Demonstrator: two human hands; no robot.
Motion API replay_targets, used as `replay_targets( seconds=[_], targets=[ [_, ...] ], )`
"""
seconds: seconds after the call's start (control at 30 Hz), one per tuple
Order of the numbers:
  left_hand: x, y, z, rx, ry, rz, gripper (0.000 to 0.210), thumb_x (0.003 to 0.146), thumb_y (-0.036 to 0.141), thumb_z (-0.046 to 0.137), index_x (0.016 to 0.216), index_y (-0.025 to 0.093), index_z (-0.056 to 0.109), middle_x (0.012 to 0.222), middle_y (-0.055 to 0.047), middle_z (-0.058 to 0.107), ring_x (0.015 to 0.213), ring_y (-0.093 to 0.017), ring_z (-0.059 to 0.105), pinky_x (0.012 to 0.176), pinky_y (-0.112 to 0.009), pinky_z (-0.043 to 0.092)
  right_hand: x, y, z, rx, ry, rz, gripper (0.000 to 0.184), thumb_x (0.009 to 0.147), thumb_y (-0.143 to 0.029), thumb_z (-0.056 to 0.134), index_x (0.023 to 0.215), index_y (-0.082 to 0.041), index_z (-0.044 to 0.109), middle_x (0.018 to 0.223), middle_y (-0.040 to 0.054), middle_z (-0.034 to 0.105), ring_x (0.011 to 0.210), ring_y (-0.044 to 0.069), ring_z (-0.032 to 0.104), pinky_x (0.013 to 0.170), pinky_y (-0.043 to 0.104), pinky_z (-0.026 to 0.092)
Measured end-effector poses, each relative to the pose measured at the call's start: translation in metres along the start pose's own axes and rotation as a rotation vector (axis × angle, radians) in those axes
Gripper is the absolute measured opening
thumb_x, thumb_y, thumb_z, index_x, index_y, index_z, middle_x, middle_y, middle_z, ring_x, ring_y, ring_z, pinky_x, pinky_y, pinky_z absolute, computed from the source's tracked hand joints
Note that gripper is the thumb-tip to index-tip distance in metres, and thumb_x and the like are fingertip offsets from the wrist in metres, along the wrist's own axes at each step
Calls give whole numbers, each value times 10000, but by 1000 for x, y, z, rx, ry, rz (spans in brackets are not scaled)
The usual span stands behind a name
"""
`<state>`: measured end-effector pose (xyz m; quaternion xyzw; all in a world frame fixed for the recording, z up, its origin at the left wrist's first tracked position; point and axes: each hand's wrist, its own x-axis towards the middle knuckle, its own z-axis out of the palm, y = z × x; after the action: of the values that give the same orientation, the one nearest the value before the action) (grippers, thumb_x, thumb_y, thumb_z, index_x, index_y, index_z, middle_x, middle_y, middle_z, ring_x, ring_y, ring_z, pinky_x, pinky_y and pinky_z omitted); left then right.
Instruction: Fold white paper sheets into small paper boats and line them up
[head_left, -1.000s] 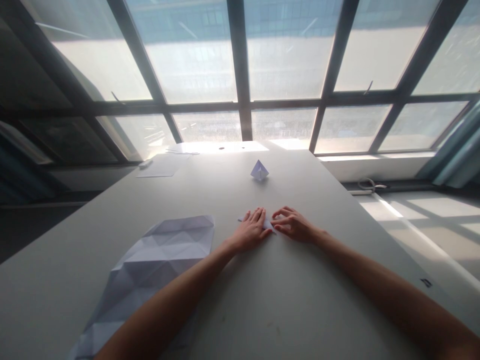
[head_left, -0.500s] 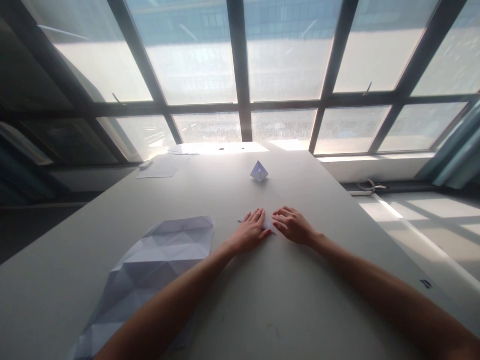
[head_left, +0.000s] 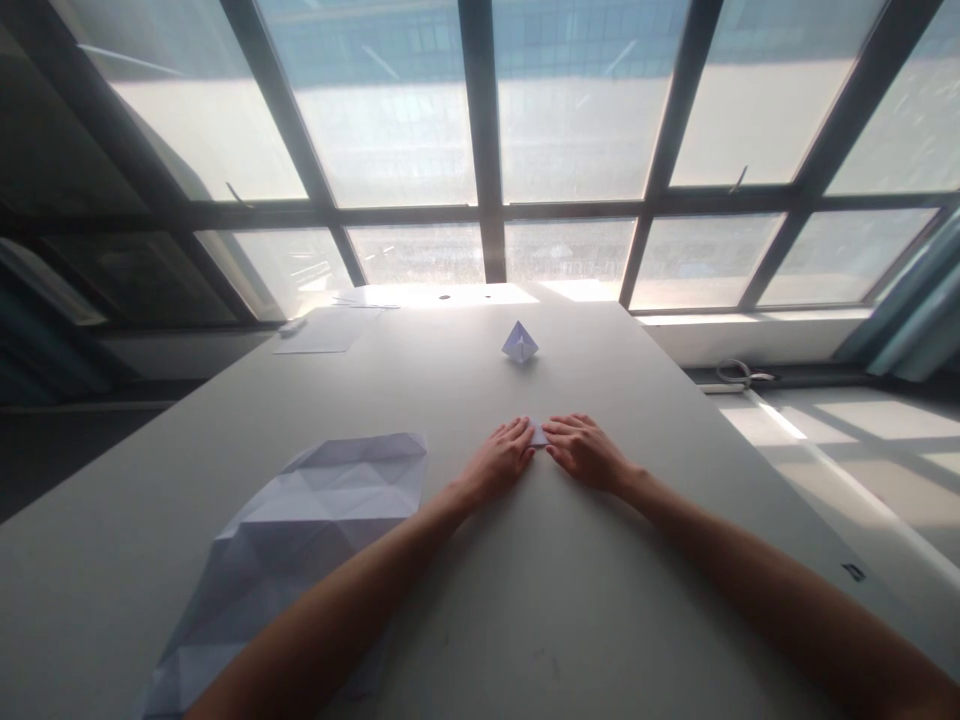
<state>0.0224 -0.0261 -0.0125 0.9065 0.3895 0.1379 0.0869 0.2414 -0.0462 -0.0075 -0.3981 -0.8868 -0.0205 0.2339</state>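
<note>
A small piece of folded white paper (head_left: 538,435) lies on the white table, mostly covered by my fingers. From its left side my left hand (head_left: 504,448) presses down, fingers stretched out flat. On the other side my right hand (head_left: 581,447) rests with its fingertips on the paper's right part, fingers extended. Only a narrow strip of paper shows between the two hands. Farther back stands a pale folded paper shape (head_left: 520,343) with a pointed top, apart from both hands.
A large creased paper sheet (head_left: 330,500) lies at the left, partly beneath my left forearm. Flat white sheets (head_left: 322,332) with a small white object lie at the table's back left. Windows (head_left: 409,150) rise behind the table; a coiled cable (head_left: 733,373) lies beyond its right side.
My right hand has come down onto the paper's right part. My left fingers have drawn together, and the paper has turned or shifted under them.
</note>
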Motion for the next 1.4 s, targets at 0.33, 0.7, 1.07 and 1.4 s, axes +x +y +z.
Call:
replay_targets(
  seconds=[0.33, 0.7, 1.07, 1.4],
  targets=[
    [-2, 2, -1, 78, -99, -37, 589, 1013, 426, 256, 1534, 153, 232, 1598, -116, 228, 1490, -193, 159, 1200, -442, 123, -1, 1, 4, -34, 12, 110, 314, 937, -237, 534, 1229, -181, 636, 1344, 142, 595, 1297, 283, 489, 1088, 470, 348],
    [-2, 2, -1, 74, -92, -38, 585, 1007, 412, 271, 1528, 148, 250, 1596, -115, 235, 1485, -195, 180, 1205, -443, 119, -4, 14, 11, 75, 115, 318, 173, 891, -348, 637, 927, -191, 698, 1090, 110, 671, 1049, 252, 579, 930, 379, 461],
    [-1, 2, -1, 73, -105, -40, 590, 1005, 422, 268, 1534, 162, 235, 1598, -117, 229, 1489, -207, 163, 1199, -456, 134, -3, 18, 17, 197, 134, 272, 153, 876, -256, 638, 987, -192, 721, 1075, 102, 665, 1018, 239, 586, 929, 372, 469],
    [-2, 3, -4, 77, -102, -33, 580, 1000, 401, 279, 1524, 151, 257, 1590, -124, 251, 1485, -209, 179, 1204, -471, 108, -2, 16, 17, 195, 141, 278, 145, 880, -262, 639, 967, -194, 734, 1075, 98, 673, 1017, 237, 600, 940, 371, 466]
  ],
)
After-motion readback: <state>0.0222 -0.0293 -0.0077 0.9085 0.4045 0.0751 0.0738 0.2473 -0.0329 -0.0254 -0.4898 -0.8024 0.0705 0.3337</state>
